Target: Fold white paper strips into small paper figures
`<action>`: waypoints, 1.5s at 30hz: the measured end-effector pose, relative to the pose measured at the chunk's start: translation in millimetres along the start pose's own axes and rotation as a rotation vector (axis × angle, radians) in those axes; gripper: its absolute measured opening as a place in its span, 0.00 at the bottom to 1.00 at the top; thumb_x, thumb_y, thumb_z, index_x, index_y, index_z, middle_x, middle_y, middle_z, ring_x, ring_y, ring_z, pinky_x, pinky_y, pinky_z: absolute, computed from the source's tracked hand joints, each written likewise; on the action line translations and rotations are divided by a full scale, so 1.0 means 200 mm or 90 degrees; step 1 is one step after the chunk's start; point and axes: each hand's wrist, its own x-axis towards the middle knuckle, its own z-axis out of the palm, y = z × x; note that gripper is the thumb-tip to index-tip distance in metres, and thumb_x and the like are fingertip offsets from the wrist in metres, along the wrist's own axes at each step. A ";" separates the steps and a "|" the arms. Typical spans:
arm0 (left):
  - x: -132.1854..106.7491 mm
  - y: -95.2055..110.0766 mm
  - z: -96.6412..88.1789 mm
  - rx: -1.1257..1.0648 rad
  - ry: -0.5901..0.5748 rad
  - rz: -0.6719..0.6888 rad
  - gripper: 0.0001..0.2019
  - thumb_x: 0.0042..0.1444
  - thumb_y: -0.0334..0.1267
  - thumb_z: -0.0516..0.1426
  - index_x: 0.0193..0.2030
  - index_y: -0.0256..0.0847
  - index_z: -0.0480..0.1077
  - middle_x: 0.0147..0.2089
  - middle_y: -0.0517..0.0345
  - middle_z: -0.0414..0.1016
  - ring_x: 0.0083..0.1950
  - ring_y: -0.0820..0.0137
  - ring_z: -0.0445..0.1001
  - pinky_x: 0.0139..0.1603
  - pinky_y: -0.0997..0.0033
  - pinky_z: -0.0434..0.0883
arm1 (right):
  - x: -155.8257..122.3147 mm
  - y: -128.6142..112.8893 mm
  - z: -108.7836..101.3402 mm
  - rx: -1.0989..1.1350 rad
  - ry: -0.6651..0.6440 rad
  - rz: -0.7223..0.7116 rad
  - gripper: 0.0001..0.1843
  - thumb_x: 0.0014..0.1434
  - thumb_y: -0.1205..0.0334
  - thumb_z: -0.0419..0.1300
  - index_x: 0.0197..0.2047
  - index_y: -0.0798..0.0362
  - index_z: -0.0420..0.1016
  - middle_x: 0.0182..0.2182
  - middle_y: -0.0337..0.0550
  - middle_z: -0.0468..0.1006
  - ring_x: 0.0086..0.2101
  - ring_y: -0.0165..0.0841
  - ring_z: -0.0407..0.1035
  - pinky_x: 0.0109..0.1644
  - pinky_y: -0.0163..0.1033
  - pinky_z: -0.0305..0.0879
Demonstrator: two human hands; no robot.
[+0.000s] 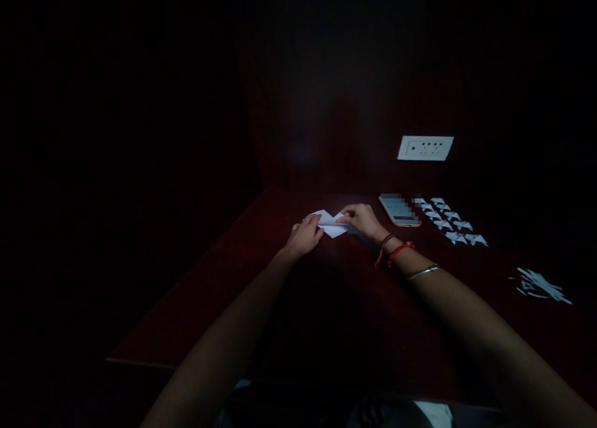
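A partly folded sheet of white paper point(333, 229) lies between my two hands on the dark red table point(233, 279). My left hand point(306, 234) grips its left side, thumb below and fingers on top, with a ring on one finger. At the right side of the paper, my right hand point(361, 219) pinches a flap near the fold. Red string bracelets point(401, 249) and a silver bangle point(423, 272) circle the right wrist and forearm.
A phone point(400, 211) lies right of my right hand. Beyond it sit several small folded white paper pieces point(443, 224) in rows. Thin white paper strips point(543, 286) are heaped farther right. A white socket panel point(425, 148) is on the dark wall behind.
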 end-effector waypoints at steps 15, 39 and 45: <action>-0.03 0.30 -0.12 -0.302 0.026 0.109 0.13 0.54 0.36 0.47 0.47 0.39 0.60 0.37 0.59 0.69 0.38 0.74 0.68 0.40 0.76 0.66 | -0.44 0.05 -0.41 0.183 0.193 0.200 0.13 0.45 0.57 0.55 0.30 0.58 0.68 0.23 0.40 0.69 0.24 0.28 0.62 0.26 0.32 0.57; -0.20 0.50 -0.03 -0.043 -0.184 0.372 0.15 0.58 0.38 0.44 0.53 0.50 0.58 0.54 0.60 0.60 0.55 0.68 0.58 0.53 0.65 0.54 | -0.68 0.21 -0.46 0.171 -0.133 0.210 0.16 0.39 0.66 0.61 0.35 0.57 0.69 0.29 0.40 0.70 0.31 0.29 0.65 0.37 0.36 0.62; -0.20 0.49 -0.02 -0.028 -0.186 0.368 0.16 0.59 0.39 0.43 0.54 0.52 0.56 0.57 0.62 0.57 0.59 0.65 0.50 0.54 0.61 0.53 | -0.67 0.16 -0.43 0.340 -0.118 0.326 0.22 0.37 0.70 0.63 0.39 0.59 0.65 0.30 0.41 0.71 0.30 0.28 0.67 0.38 0.37 0.65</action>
